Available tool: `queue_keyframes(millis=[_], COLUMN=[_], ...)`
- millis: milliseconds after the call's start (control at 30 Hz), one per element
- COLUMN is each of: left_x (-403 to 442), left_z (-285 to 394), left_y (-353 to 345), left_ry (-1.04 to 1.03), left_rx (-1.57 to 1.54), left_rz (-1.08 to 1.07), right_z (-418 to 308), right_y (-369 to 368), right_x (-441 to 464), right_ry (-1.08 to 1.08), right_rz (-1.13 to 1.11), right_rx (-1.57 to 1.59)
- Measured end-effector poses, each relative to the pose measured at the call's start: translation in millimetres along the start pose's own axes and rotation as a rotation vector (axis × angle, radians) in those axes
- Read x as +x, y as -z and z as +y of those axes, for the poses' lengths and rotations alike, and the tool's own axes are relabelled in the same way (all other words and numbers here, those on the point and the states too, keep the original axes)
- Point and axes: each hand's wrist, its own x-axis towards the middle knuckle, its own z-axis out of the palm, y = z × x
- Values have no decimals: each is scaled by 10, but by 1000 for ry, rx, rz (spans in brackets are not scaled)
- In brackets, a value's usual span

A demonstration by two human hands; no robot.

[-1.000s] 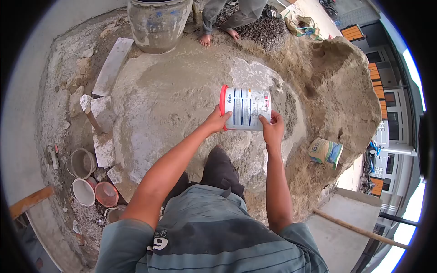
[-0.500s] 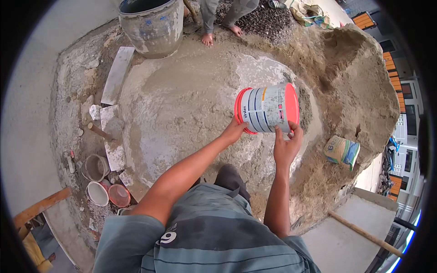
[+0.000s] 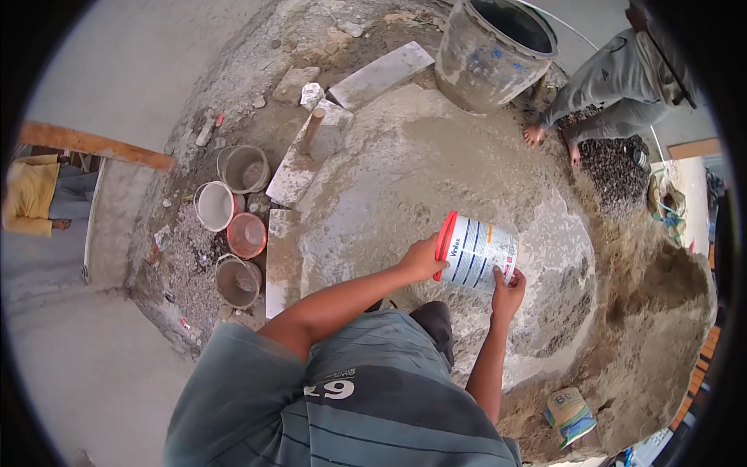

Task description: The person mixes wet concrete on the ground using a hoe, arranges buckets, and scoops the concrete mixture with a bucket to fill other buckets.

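A white paint bucket with a red rim and dark blue stripes lies sideways in the air between my hands. My left hand is closed on its red-rimmed end. Fingers of my right hand grip the other end from below, near the edge. What is inside the bucket is hidden from this side. Beneath it spreads a broad patch of wet grey mortar, with a paler watery area to the right.
Several small buckets stand at left beside white blocks. A large drum stands at the back, near a barefoot person. Sand and a cement bag lie right. Another person in yellow is far left.
My view has swung left, bringing the small buckets and the person in yellow further into sight. The paint bucket has turned so its red base no longer shows; both hands still hold it.
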Motion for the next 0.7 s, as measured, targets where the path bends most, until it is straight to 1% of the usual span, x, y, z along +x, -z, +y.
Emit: queue_keyframes(millis=[33, 67, 100, 167, 200, 233, 300, 367, 400, 433, 467, 500, 533, 567, 600, 700], left_x=[-29, -39, -37, -19, -82, -147, -286, -475, -498, -530, -594, -657, -707, -752, -822, -995], left_z=[-34, -72, -216, -583, -610, -674, -819, -861, -993, -1147, -1248, -1351, -1474, -1619, -1758, -2080], left_y=[111, 257, 338, 364, 482, 606, 855, 1129, 1219, 1270, 1337, 1416, 1477, 1535, 1569, 1673], left_ry=[14, 19, 12, -13, 28, 17, -13, 20, 43, 68, 128, 190, 231, 274, 322, 402], left_rx=[11, 22, -18, -97, -197, -197, -188, -108, -61, -11, 30, 73, 94, 117, 139, 165], left_rz=[14, 30, 103, 227, 330, 383, 467, 504, 525, 544, 562, 586, 611, 637, 659, 705], right_z=[-20, -31, -49, -147, -223, -344, -680, -1357, -1768, -2178, -2561, -2905, -3287, -3547, -3753, -4166], right_y=[-92, -199, -303, -526, -628, -720, -846, -806, -744, -612, -428, -234, -9, 200, 401, 951], right_x=[14, 13, 18, -58, -77, -133, -305, -439, -511, -633, -765, -881, -1113, -1273, -1394, -1626], right_ry=[-5, 13, 34, -27, -99, -86, 295, 273, 266, 396, 643, 907, 1092, 1206, 1333, 1516], right_rz=[-88, -130, -164, -337, -440, -538, -448, -577, -639, -692, -739, -728, -718, -823, -890, -1049], right_rx=[58, -12, -82, -14, -52, -129, -317, -31, 122, 277, 384, 507, 637, 928, 1064, 1099])
